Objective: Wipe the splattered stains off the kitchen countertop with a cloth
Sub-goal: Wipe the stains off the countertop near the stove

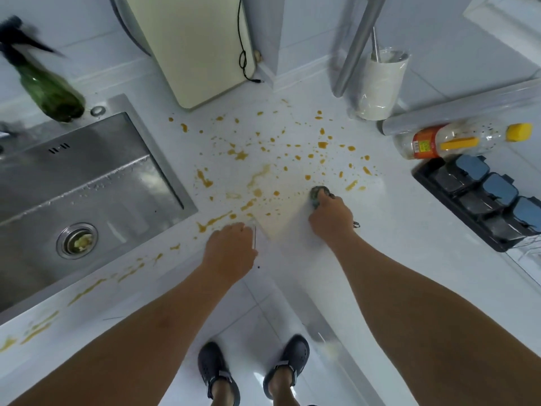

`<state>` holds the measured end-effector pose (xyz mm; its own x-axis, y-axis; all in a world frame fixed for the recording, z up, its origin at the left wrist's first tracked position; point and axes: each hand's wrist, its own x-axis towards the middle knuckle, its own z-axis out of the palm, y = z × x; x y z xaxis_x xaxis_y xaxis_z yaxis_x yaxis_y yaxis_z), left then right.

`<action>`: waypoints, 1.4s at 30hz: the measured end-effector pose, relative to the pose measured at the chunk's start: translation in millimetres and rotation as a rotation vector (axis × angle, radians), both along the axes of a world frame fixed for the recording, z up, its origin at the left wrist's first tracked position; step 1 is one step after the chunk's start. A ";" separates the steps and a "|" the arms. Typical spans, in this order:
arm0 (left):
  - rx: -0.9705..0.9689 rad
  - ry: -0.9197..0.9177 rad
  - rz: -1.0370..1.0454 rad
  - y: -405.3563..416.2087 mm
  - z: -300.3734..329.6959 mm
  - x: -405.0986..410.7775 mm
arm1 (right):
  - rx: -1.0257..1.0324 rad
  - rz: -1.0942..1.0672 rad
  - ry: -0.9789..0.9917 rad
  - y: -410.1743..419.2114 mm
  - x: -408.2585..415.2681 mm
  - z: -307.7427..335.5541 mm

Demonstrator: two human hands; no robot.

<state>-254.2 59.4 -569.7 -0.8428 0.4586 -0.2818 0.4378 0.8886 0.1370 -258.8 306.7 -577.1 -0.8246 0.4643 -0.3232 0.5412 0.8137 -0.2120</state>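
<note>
Fig.: my right hand (pixel 332 215) grips a bunched grey cloth (pixel 318 194), pressed onto the white countertop (pixel 389 218) at the near-right edge of the orange-brown stains (pixel 260 159). My left hand (pixel 231 250) rests knuckles-up at the counter's front edge w/ fingers curled under, just beside a stain streak; can't tell if it holds anything. Steel sink (pixel 87 177) to the left; green spray bottle (pixel 44 86) behind it; sauce bottle (pixel 456 140) lying at right.

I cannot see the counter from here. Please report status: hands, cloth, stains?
Right hand grips dark balled cloth, on white countertop. Left hand rests at edge. Orange splattered stains mostly remain. Nothing blocking.
</note>
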 end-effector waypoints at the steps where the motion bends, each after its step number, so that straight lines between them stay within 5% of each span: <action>1: -0.009 0.027 0.020 -6.8 2.2 -2.6 | -0.005 0.030 0.019 -13.6 -1.5 -0.5; 7: -0.060 -0.075 0.097 -27.9 11.7 -7.4 | -0.115 0.250 0.061 -108.3 -0.2 -5.4; 10: -0.101 -0.092 0.055 -27.9 9.7 -7.3 | -0.096 0.304 0.062 -92.2 15.7 -4.4; 15: -0.117 -0.119 -0.010 -30.7 5.9 -8.5 | 0.040 -0.065 -0.017 -6.5 28.6 -0.4; 18: -0.106 -0.129 -0.053 -37.2 6.1 -12.9 | 0.033 -0.147 -0.021 -23.0 13.8 -0.5; 25: -0.159 -0.037 -0.133 -39.5 4.5 -10.5 | -0.055 0.213 0.064 -114.8 24.9 -3.1; 28: -0.171 -0.017 -0.163 -40.0 5.7 -12.1 | -0.350 0.078 -0.001 -92.5 29.6 11.4; 34: -0.144 -0.119 -0.117 -37.9 11.3 -18.7 | -1.211 -0.529 0.281 -35.9 37.5 50.6; 36: -0.150 -0.138 -0.106 -37.3 15.3 -18.0 | -1.085 -0.555 0.254 -17.7 44.9 51.0; 40: -0.141 -0.132 -0.089 -35.9 17.0 -14.1 | -0.296 -0.464 0.091 2.7 57.4 40.3; 42: -0.158 -0.105 -0.121 -36.2 16.2 -11.9 | -0.198 -0.396 0.093 -5.6 56.9 37.6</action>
